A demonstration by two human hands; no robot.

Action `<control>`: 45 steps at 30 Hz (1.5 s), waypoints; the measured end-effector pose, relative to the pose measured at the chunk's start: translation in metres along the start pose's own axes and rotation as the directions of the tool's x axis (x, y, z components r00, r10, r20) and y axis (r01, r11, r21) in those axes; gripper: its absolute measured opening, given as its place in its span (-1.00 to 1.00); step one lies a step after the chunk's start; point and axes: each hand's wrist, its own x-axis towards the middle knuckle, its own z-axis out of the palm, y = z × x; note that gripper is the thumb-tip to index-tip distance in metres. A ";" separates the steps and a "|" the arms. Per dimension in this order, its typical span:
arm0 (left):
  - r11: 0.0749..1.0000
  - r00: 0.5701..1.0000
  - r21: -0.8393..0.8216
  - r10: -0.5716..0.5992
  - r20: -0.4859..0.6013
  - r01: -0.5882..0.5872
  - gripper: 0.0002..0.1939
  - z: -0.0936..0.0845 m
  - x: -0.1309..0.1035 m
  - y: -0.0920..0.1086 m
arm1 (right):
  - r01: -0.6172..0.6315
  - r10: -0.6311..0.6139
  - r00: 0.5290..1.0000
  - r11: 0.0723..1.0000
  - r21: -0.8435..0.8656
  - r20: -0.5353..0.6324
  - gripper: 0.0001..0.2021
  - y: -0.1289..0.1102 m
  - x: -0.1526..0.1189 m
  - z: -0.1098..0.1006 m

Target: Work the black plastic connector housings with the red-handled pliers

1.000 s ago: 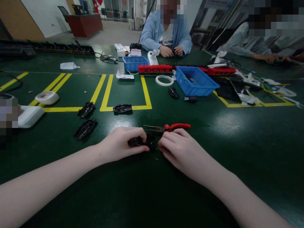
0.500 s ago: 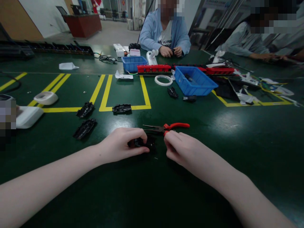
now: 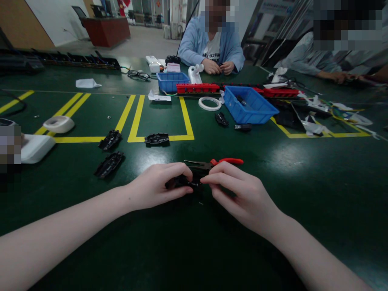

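Observation:
My left hand (image 3: 163, 184) curls round a small black plastic part (image 3: 195, 184), with finger and thumb on its two long sides. The hand hides much of the part. My right hand (image 3: 236, 188) is bent at the part's right end, its fingertips drawn together there. Whatever lies between those fingertips is too small or hidden to make out. Just behind both hands lie long-nose pliers (image 3: 226, 161) with red handles, partly covered by my right hand. A tiny light sliver (image 3: 201, 203) rests on the table below the part.
Similar black parts (image 3: 109, 164) lie to the left, one more (image 3: 157, 139) ahead. Beyond are a blue bin (image 3: 251, 107), a roll of white tape (image 3: 209, 104) and red strips (image 3: 198, 88). A co-worker (image 3: 212, 48) sits opposite; another person's arms (image 3: 327, 72) show at right.
My right hand has moved left to the black part, its fingers stretching out from a tighter curl. My left hand keeps hold of the part almost in place.

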 end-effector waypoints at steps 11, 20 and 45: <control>0.980 0.983 -0.154 0.098 -0.158 -0.123 -0.63 0.006 -0.004 0.005 | -0.035 0.042 0.987 0.998 0.047 -0.155 -0.75 -0.016 0.000 0.006; 0.987 0.986 -0.142 0.046 -0.162 -0.069 -0.51 0.006 -0.004 0.001 | -0.029 0.011 0.984 0.995 -0.096 -0.180 -0.74 -0.015 -0.004 0.005; 0.991 0.996 -0.129 0.010 -0.093 -0.022 -0.59 0.005 -0.004 -0.002 | 0.142 -0.157 0.984 0.976 -0.163 -0.081 -0.81 -0.014 -0.002 0.006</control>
